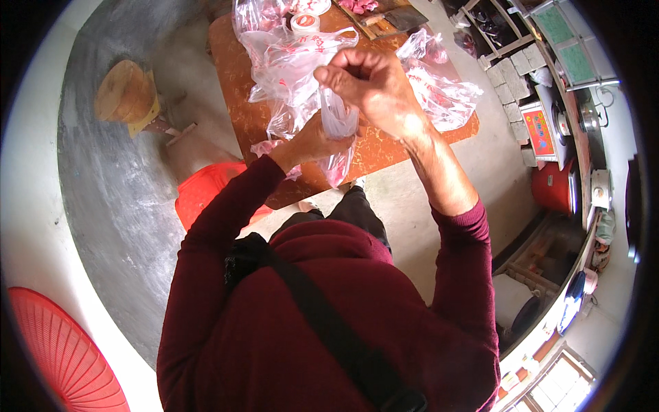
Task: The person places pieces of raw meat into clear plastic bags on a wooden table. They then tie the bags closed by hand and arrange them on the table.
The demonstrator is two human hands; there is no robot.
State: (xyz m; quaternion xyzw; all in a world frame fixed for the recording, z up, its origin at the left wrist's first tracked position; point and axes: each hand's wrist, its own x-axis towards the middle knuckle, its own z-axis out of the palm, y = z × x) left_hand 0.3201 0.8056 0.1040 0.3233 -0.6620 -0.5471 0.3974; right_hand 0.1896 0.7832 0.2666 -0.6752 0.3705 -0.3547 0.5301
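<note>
Head camera, looking straight down: we've got the left hand (pixel 319 142) clamped around the neck of a small clear plastic bag with something pink inside (pixel 336 169), and its fingers look properly wrapped, not just pinching. Our guess is that gripping up there lets the weight hang below the fist and gathers the loose plastic into one bunch. The bag sits over the near edge of an orange-brown marbled table (pixel 395 152), though we can't tell whether its bottom touches the surface. As for the right hand (pixel 374 89), it's raised just above and beside the bag's top, fingers curled in and thumb reaching toward them; we honestly can't tell if there's plastic between them or just air. Having it that close makes sense to us if both hands are meant to share the top of the bag. Beyond them we see a heap of crinkled clear bags with red print (pixel 292 65), with another crumpled clear bag pile (pixel 443 103) off to the right, both probably parked there to be within easy reach. Farther back there's a dark wooden board (pixel 391 22) carrying reddish-pink meat (pixel 358 5), presumably pushed back so the front stays free for handling.
</note>
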